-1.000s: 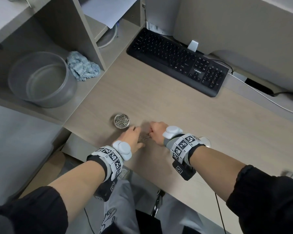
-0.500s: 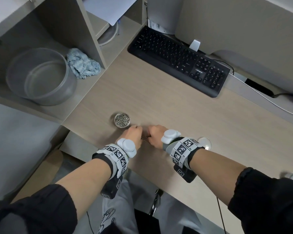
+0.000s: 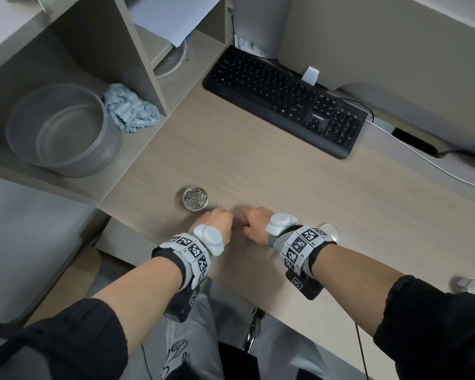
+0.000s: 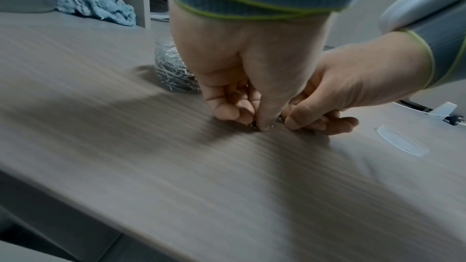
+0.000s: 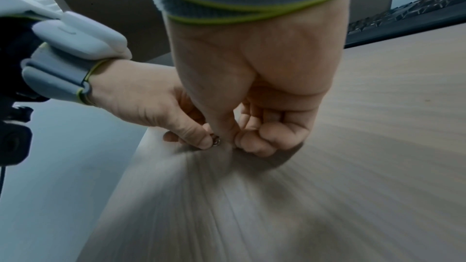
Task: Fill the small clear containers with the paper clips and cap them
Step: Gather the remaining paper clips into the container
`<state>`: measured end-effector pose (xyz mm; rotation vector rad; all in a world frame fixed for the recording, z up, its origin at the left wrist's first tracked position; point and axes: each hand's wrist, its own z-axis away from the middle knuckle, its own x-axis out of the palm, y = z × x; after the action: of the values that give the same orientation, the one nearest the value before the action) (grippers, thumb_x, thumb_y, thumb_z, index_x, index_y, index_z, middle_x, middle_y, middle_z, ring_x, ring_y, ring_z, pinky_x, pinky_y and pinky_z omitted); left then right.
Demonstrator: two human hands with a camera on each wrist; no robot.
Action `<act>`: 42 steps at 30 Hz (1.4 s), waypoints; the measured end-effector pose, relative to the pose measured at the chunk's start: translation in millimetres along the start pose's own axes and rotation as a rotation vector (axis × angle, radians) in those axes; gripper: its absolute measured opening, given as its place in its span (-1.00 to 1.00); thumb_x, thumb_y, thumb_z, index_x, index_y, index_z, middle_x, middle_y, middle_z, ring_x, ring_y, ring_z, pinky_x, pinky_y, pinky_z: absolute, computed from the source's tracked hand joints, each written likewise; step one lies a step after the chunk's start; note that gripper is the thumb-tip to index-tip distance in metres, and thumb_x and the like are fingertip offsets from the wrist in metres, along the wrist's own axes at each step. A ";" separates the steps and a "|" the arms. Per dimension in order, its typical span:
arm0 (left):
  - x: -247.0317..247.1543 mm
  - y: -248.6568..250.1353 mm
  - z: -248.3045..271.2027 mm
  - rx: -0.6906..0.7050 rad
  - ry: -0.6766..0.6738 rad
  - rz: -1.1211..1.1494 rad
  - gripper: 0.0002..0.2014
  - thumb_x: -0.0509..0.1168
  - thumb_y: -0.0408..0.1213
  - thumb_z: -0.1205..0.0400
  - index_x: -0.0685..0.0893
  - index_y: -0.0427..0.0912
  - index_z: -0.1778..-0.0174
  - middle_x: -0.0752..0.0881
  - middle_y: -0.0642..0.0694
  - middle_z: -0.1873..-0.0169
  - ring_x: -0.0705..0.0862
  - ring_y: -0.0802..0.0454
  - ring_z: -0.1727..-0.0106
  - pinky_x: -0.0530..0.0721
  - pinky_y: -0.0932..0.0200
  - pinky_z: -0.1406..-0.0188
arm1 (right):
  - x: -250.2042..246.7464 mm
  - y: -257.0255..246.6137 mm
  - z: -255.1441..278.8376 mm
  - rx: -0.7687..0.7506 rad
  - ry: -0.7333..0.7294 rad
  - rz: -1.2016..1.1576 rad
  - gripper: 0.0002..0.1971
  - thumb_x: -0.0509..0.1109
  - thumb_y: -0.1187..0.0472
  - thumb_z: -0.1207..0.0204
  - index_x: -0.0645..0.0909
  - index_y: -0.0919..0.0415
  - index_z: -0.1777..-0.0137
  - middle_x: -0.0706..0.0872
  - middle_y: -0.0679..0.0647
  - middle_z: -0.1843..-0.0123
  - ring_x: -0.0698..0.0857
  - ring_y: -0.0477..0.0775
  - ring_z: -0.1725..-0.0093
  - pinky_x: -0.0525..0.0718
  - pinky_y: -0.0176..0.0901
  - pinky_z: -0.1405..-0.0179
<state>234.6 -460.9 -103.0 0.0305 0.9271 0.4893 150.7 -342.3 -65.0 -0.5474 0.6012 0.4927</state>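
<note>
A small clear container [image 3: 196, 198], full of silver paper clips and uncapped, stands on the desk just left of my hands; it also shows behind the left hand [image 4: 174, 69]. A few loose paper clips [image 3: 239, 222] lie on the desk between both hands. My left hand [image 3: 231, 222] has its fingers curled down and pinches them [image 4: 254, 125]. My right hand [image 3: 244, 223] pinches the same small cluster from the other side [image 5: 216, 140]. A clear round lid [image 3: 330, 231] lies flat by my right wrist, and appears in the left wrist view [image 4: 401, 142].
A black keyboard [image 3: 285, 97] lies at the back of the desk [image 3: 285, 174]. A large grey tub [image 3: 61, 130] and a crumpled blue cloth [image 3: 130, 112] sit on the side shelf at left. The desk's front edge runs right under my wrists.
Both hands have drawn closer together over the loose clips, fingertips now almost touching. The clips that showed between them are mostly hidden. The container has not moved.
</note>
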 end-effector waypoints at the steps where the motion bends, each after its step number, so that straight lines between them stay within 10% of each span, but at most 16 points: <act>1: 0.3 0.1 0.1 0.004 -0.002 -0.006 -0.78 0.29 -0.30 -0.61 0.64 -0.22 -0.16 0.61 -0.19 -0.16 0.71 -0.29 -0.11 0.70 -0.08 0.00 | 1.4 1.0 -0.2 0.015 0.015 -0.017 -0.88 0.25 0.24 -0.55 0.37 0.03 0.02 0.63 0.16 0.06 0.64 0.29 0.14 0.57 -0.01 0.23; 6: 4.1 2.1 5.2 0.031 0.024 -0.085 -0.76 0.26 -0.27 -0.65 0.55 -0.22 -0.22 0.56 -0.17 -0.20 0.72 -0.27 -0.12 0.62 -0.06 0.15 | 8.1 3.2 -4.3 0.047 0.077 -0.044 -0.76 0.30 0.24 -0.57 0.43 0.23 -0.20 0.69 0.28 -0.07 0.66 0.30 0.10 0.54 -0.02 0.23; 14: -1.9 -0.4 12.0 0.025 -0.002 0.007 -0.80 0.23 -0.36 -0.60 0.61 -0.22 -0.13 0.72 -0.26 -0.05 0.72 -0.28 -0.06 0.69 -0.01 0.09 | 4.5 -1.3 -5.6 -0.007 0.023 0.008 -0.85 0.28 0.31 -0.54 0.47 0.01 0.14 0.71 0.18 -0.02 0.63 0.24 0.15 0.49 -0.09 0.25; 18: -8.0 -10.7 18.1 0.032 0.080 0.173 -0.89 0.28 -0.35 -0.55 0.63 -0.15 0.03 0.71 -0.18 0.07 0.71 -0.24 0.05 0.70 0.03 0.10 | 7.6 -3.8 -11.1 0.017 -0.001 0.043 -0.85 0.31 0.24 -0.52 0.60 0.18 -0.06 0.73 0.21 -0.05 0.71 0.29 0.08 0.53 -0.10 0.25; 31: -49.5 -64.2 23.2 -0.046 0.342 0.305 -0.90 0.32 -0.40 -0.54 0.65 -0.14 0.09 0.64 -0.05 0.14 0.65 -0.15 0.08 0.63 0.06 0.07 | -0.2 -4.3 -9.4 -0.053 -0.060 0.036 -0.78 0.27 0.22 -0.48 0.32 -0.06 0.29 0.57 -0.07 0.26 0.58 0.14 0.24 0.40 -0.18 0.42; 36: -51.1 -70.1 19.6 -0.056 0.350 0.355 -0.89 0.36 -0.39 -0.52 0.65 -0.13 0.08 0.70 -0.08 0.06 0.69 -0.14 0.06 0.68 0.02 0.03 | -14.2 -24.0 -20.0 -0.041 0.087 -0.137 -0.88 0.34 0.16 -0.39 0.44 0.01 0.29 0.74 0.06 0.14 0.71 0.21 0.12 0.68 -0.02 0.14; 42: -55.3 -87.6 21.7 -0.075 0.402 0.387 -0.74 0.31 -0.49 -0.43 0.61 -0.16 0.00 0.62 -0.14 -0.02 0.65 -0.21 0.06 0.62 -0.04 0.11 | -38.4 -59.7 -39.6 -0.092 0.203 -0.318 -0.87 0.40 0.26 -0.43 0.51 0.09 0.26 0.57 -0.04 0.38 0.52 0.01 0.43 0.46 -0.19 0.40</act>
<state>258.1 -558.0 -68.2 0.0451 1.3041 0.9108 141.9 -421.3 -48.1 -0.7713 0.6716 0.1649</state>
